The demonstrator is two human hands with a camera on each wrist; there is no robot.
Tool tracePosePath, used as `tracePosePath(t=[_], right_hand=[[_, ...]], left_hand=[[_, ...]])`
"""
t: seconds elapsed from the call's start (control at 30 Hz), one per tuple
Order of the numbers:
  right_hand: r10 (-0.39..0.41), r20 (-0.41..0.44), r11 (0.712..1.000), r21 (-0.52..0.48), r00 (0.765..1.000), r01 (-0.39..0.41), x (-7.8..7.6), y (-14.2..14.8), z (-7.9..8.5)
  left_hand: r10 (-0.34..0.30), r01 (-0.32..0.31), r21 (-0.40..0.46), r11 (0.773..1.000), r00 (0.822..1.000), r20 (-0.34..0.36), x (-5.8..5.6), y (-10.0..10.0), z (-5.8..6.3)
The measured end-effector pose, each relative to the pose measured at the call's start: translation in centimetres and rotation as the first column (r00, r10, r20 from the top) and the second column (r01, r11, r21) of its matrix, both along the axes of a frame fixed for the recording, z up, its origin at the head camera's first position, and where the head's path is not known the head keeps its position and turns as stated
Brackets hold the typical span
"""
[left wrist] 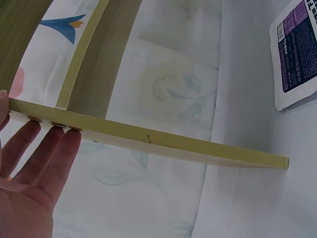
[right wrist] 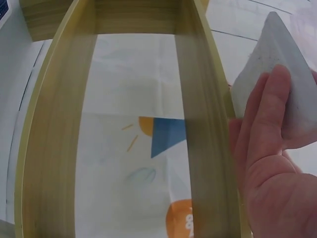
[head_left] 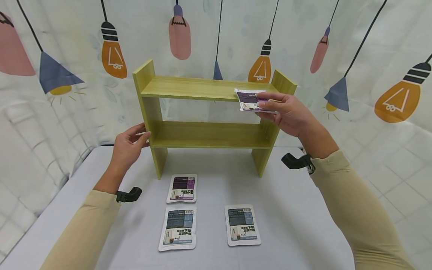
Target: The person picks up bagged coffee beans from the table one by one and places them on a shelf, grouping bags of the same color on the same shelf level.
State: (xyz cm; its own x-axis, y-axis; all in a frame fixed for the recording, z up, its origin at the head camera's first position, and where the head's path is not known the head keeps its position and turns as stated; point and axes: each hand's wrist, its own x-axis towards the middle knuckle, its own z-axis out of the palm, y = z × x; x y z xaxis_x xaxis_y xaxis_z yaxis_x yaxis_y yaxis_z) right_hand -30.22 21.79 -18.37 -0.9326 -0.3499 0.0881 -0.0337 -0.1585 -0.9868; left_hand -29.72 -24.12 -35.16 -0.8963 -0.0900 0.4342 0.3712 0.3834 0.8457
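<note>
My right hand [head_left: 290, 114] pinches a white-edged packet with a purple label [head_left: 249, 100], thumb on one face and fingers on the other. It is held in front of the top board's right part; the right wrist view shows the packet's plain white back [right wrist: 277, 64]. My left hand [head_left: 129, 144] holds the left side panel of a yellow-green wooden shelf [head_left: 209, 88]. Its fingertips touch the panel's outer face, with the thumb at the front edge. On the table, a purple-labelled packet [head_left: 182, 188] lies in front of the shelf.
Two blue-grey-labelled packets lie nearer the front, one on the left [head_left: 178, 228] and one on the right [head_left: 243, 225]. The shelf stands on a white-covered table [head_left: 287, 232]. A curtain printed with lamps [head_left: 135, 37] hangs behind it.
</note>
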Motion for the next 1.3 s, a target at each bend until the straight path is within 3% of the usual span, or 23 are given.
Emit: tracePosePath(t=[0.17,0.43,1.3], right_hand=[[0.054,0.004,0.998,-0.012,0.999,-0.054,0.14,0.24,0.26],[0.076,0.023,0.997,-0.031,0.997,-0.075,0.51,0.35,0.35],[-0.04,0.035,0.998,-0.036,0.999,0.042,-0.29,-0.21,0.31]], left_hand=[[0.002,-0.002,-0.001,1.0,1.0,0.0,-0.05,-0.03,-0.06],[0.001,-0.001,-0.004,1.0,1.0,0.007,-0.05,-0.09,-0.05],[0.011,-0.011,-0.013,1.0,1.0,0.014,0.14,0.04,0.04]])
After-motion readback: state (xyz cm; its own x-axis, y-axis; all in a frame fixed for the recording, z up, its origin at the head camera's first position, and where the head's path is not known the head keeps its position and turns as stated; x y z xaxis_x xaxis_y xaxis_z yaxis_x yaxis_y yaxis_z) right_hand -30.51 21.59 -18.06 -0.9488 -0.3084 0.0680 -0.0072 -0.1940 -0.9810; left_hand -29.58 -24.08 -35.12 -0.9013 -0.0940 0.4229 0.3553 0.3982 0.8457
